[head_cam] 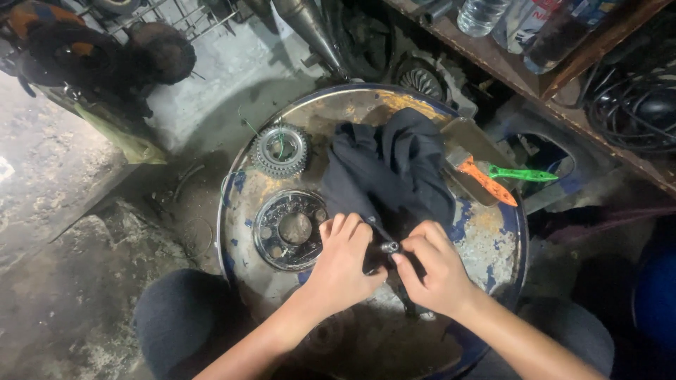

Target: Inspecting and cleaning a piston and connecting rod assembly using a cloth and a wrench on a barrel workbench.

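I'm in a grimy repair workshop: beyond my left hand (341, 264) a toothed gear (281, 150) lies on the rusty drum top (486, 239), screwdrivers (503, 179) past my right hand (436, 271), oil-stained concrete floor (77, 281) around.

One head-worn camera looks steeply down, close over a drum top (493, 246) between the knees.

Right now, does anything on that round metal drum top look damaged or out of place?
The round blue drum lid is worn: paint flaked off in patches, rust showing. A dark crumpled cloth lies heaped across it. Both hands, left hand and right hand, pinch a small metal part.
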